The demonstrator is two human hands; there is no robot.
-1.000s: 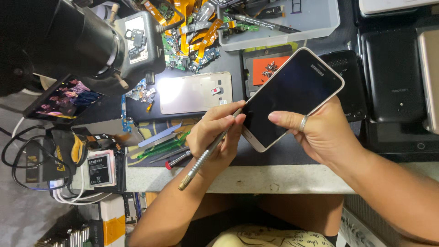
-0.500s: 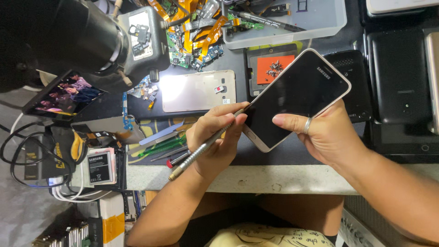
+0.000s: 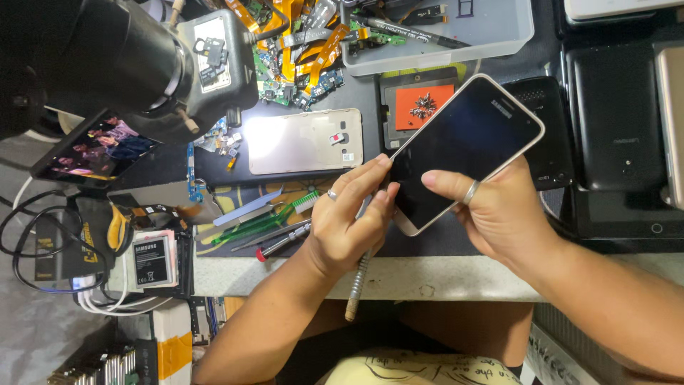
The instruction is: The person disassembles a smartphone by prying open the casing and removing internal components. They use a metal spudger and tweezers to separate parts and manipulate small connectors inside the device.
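1. Lying far out to the left of both hands, a loose phone battery (image 3: 151,261) sits among black cables (image 3: 28,235) at the table (image 3: 442,274) edge.
2. Just left of the left hand, green and grey pry tools (image 3: 260,221) and a red-tipped screwdriver (image 3: 281,242) rest on the table.
3. Beyond the left hand, a gold phone back cover (image 3: 303,140) lies flat.
4. The left hand (image 3: 349,228) is closed around a metal-handled tool (image 3: 358,285), its fingertips (image 3: 381,165) touching the lower left edge of the smartphone (image 3: 467,146).
5. The smartphone is tilted, dark screen up, held above the table between the two hands.
6. The right hand (image 3: 499,214) grips the smartphone from beneath, its ringed thumb (image 3: 456,187) pressed on the screen.
7. Beyond the right hand, an orange pad (image 3: 424,107) carries small screws; dark phones (image 3: 616,121) lie further right.
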